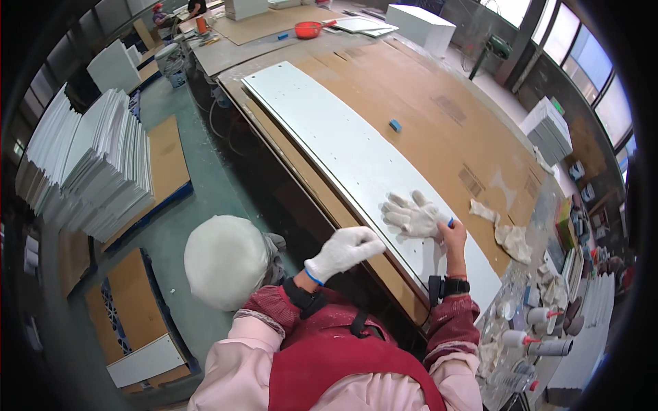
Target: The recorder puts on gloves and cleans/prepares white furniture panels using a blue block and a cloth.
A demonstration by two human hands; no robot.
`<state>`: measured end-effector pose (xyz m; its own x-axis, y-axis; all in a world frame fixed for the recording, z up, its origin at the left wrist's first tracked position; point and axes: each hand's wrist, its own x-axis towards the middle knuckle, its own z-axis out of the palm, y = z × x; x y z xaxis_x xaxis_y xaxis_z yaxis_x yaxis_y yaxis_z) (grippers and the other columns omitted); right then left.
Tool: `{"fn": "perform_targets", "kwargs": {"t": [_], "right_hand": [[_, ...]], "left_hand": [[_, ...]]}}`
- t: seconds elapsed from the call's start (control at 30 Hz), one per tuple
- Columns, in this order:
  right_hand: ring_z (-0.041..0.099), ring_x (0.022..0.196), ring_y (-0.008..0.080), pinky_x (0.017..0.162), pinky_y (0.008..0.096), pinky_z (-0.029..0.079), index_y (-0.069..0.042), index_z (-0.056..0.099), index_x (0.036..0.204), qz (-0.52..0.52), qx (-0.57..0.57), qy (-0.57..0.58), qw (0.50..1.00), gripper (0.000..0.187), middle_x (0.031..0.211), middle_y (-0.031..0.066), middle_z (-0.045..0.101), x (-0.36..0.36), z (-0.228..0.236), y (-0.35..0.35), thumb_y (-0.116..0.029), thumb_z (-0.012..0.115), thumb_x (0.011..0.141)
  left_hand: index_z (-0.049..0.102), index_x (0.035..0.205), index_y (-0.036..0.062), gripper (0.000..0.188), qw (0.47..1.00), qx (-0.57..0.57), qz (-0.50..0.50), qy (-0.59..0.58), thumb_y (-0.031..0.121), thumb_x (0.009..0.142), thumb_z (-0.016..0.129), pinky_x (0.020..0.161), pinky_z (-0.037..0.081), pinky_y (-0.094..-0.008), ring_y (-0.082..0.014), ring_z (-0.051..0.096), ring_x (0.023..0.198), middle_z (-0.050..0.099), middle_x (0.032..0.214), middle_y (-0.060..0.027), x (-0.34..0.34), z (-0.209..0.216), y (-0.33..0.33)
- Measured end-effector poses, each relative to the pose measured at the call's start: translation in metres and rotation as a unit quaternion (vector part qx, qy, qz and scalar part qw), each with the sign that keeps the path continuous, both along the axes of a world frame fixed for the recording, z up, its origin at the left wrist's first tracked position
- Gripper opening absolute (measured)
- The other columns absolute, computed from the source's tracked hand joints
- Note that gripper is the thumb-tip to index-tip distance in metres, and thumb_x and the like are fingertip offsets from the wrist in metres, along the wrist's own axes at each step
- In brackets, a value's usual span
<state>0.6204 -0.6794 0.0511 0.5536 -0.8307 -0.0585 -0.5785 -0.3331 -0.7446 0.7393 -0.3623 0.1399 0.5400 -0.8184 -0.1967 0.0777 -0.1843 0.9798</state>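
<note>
My left hand point(346, 252) wears a white knit glove with a blue cuff. Its fingers are curled together beside the near edge of a long white panel point(322, 130), with nothing visible in them. My right hand point(453, 238) is bare and pinches the blue-edged cuff of a second white glove point(413, 215). That glove lies spread over the panel, its fingers pointing to the left. Small dark holes dot the panel, which lies flat on the cardboard-covered workbench point(418, 82). A blue block point(395, 125) rests just beyond the panel's far edge.
A round white padded stool point(225, 262) stands left of me. Stacked white boards point(103, 157) are on the left floor. Glue bottles point(517, 338) and rags point(514, 243) crowd the bench's right end. A red bowl point(308, 29) sits far back, and a person point(162, 19) is in the distance.
</note>
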Motion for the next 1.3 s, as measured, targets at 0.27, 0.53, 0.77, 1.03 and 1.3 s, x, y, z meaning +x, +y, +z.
{"fn": "perform_targets", "kwargs": {"t": [0.27,0.53,0.77,1.03,1.3], "right_hand": [[0.06,0.081,0.028,0.067,0.0343,0.047,0.003,0.057,0.085,0.237,-0.23,-0.19,0.925,0.014,0.094,0.0153,0.059,0.041,0.092,0.137,0.004,0.064,0.073],[0.05,0.114,0.0407,0.093,0.0396,0.044,0.003,0.056,0.115,0.386,-0.148,-0.162,0.896,0.042,0.124,0.0239,0.047,0.046,0.088,0.208,0.012,0.057,0.074],[0.054,0.111,0.0386,0.094,0.0406,0.043,0.003,0.051,0.121,0.267,-0.023,-0.204,0.942,0.033,0.117,0.0241,0.055,0.043,0.068,0.23,0.002,0.049,0.088],[0.048,0.12,0.033,0.092,0.0429,0.045,0.001,0.039,0.135,0.464,0.219,-0.213,0.831,0.043,0.132,0.0183,0.048,0.053,0.129,0.242,-0.009,0.044,0.094],[0.045,0.122,0.0312,0.094,0.045,0.044,0.007,0.046,0.13,0.256,0.694,-0.348,0.576,0.045,0.131,0.022,0.049,0.065,0.14,0.258,-0.01,0.048,0.088]], "left_hand": [[0.056,0.11,0.0003,0.043,0.982,-0.098,0.002,-0.161,0.033,0.084,0.065,0.082,0.048,-0.0326,-0.023,0.061,0.093,0.062,0.096,-0.0145,0.019,0.003,-0.035],[0.055,0.105,0.0006,0.036,0.958,-0.048,0.131,-0.25,0.016,0.074,0.064,0.077,0.05,-0.0401,-0.0364,0.061,0.091,0.06,0.096,-0.02,0.026,-0.028,-0.018],[0.06,0.095,0.0033,0.021,0.937,-0.091,0.241,-0.237,0.019,0.082,0.063,0.07,0.051,-0.0384,-0.0341,0.063,0.081,0.063,0.09,-0.0159,0.009,-0.006,0.007],[0.059,0.083,0.0079,0.014,0.807,-0.071,0.191,-0.554,0.02,0.081,0.065,0.056,0.051,-0.0382,-0.0279,0.063,0.068,0.059,0.075,-0.0105,-0.026,0.017,0.032],[0.056,0.087,0.0074,0.018,0.855,-0.053,0.156,-0.492,0.023,0.08,0.064,0.056,0.049,-0.0398,-0.0311,0.061,0.069,0.055,0.079,-0.011,-0.049,0.015,0.045]]}}
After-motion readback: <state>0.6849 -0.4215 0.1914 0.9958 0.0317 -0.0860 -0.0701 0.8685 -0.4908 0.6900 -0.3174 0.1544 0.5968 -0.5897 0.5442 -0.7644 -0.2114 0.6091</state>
